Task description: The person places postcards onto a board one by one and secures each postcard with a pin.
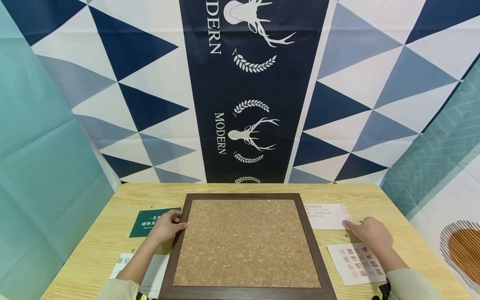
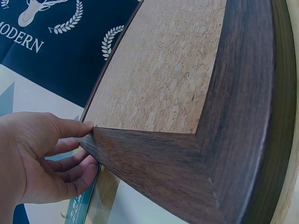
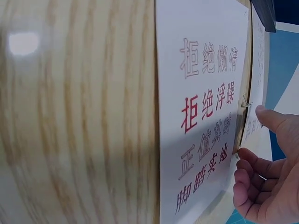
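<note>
A cork board in a dark brown wooden frame lies on the table. My left hand grips the left side of its frame, thumb on top and fingers beside and below the edge in the left wrist view. My right hand is over the right side of the table, its thumb on the edge of a white card with red print. Its other fingers are bent, apart from the thumb, near the table. Below lies a second white card with red characters, partly covered by my right forearm.
A green card lies left of the board, partly behind my left hand. Nearer, a white card lies partly under my left forearm. A small pin-like piece sits between the right-hand cards. A patterned cloth hangs behind the table.
</note>
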The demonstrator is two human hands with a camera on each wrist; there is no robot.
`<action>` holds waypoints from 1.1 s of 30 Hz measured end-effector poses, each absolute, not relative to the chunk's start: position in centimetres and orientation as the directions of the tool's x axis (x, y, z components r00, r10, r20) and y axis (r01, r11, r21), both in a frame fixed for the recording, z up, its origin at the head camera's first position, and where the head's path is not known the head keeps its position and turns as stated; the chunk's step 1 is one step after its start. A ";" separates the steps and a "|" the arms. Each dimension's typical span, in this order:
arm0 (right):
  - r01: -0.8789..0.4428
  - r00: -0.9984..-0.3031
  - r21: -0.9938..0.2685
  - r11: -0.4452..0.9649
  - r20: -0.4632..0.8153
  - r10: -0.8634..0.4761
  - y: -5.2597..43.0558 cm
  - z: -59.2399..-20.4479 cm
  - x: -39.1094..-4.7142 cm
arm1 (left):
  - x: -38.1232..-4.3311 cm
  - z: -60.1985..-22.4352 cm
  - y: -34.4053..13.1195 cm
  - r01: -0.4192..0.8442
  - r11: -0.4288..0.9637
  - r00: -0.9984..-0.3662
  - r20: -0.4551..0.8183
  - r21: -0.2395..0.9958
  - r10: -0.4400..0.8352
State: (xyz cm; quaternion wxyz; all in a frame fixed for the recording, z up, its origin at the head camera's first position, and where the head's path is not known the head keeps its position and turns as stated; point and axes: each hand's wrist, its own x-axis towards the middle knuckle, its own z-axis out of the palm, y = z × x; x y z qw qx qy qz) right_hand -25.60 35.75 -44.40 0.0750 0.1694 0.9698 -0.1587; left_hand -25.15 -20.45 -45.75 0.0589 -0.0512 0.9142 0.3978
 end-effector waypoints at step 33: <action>0.473 -0.878 -0.641 0.604 -0.284 0.386 36.7 -45.4 -25.5 | -25.2 -45.9 -20.5 -0.139 0.685 -0.987 -0.155 0.715 -0.039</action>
